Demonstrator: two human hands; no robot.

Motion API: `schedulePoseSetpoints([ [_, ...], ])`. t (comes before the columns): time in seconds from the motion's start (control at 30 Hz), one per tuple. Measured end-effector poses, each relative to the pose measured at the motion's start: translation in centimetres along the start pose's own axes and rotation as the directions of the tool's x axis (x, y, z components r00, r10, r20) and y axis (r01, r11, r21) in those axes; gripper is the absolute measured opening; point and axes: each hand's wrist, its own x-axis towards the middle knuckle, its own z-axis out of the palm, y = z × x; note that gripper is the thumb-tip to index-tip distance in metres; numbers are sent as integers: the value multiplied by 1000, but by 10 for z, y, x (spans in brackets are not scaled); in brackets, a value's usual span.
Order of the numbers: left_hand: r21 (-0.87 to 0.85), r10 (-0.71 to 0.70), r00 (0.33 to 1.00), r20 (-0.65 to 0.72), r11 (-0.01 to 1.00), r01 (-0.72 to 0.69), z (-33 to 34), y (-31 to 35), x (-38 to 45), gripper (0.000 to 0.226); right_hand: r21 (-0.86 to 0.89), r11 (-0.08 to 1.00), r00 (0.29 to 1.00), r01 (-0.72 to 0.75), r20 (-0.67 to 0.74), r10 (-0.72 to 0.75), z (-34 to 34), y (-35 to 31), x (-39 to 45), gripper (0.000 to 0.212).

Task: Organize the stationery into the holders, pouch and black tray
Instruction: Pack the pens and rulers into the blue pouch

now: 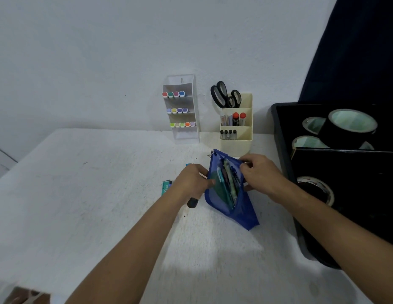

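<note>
Blue mesh pouch (231,194) is lying near the middle of the white tabletop (92,194), mouth being held open; pens and pencils (229,183) are showing inside it, tips pointing toward the far corner; left hand (192,183) is gripping the pouch's left edge, fingers (210,182) curled and pinching the mesh; right hand (260,174) is gripping the right edge of the opening, fingers curled round the fabric, thumb below; zipper pull (211,153) is sitting at the pouch's far tip.

A black cylindrical item (192,202) is poking out from under the left hand, cannot tell whether that hand is holding it or it is lying on the tabletop; a teal box (166,187) is lying just left of the left wrist, partly hidden.

Clear tiered holder (182,110) is standing against the wall, three rows of coloured-cap markers (173,94) sitting in it; cream holder (237,128) is standing just right of it, black scissors (225,95) upright in its back compartment, glue sticks or markers with red caps (238,118) in the middle one, small dark-capped items (228,134) in the front one.

Black tray (285,154) is sitting at the right edge of the tabletop, several tape rolls (349,126) lying in its compartments; dark fabric (355,51) is hanging behind it.
</note>
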Motion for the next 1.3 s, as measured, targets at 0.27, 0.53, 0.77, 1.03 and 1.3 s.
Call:
schedulePoseSetpoints([
  [0.27, 62, -55, 998, 35, 997, 52, 10, 5, 1, 29, -17, 1000, 1000, 4, -6, -4, 0, 0, 0, 24],
  [0.53, 51, 34, 998, -55, 998, -32, 14, 8, 3, 28, -12, 999, 998, 49, 33, -49, 1, -1, -4, 24],
  [0.77, -151, 108, 976, -187, 979, -137, -28, 23, 1, 34, 16, 1000, 1000, -6, -23, 6, -1, 0, 0, 26],
  [1.03, 427, 47, 986, -158, 904, 25, -52, -1, 2, 37, -25, 999, 1000, -22, -11, 22, 1, 1, 3, 33],
  [1.3, 542, -64, 997, -53, 836, 82, -25, -14, -3, 38, -7, 1000, 1000, -11, -16, 10, 1, 1, -1, 33],
])
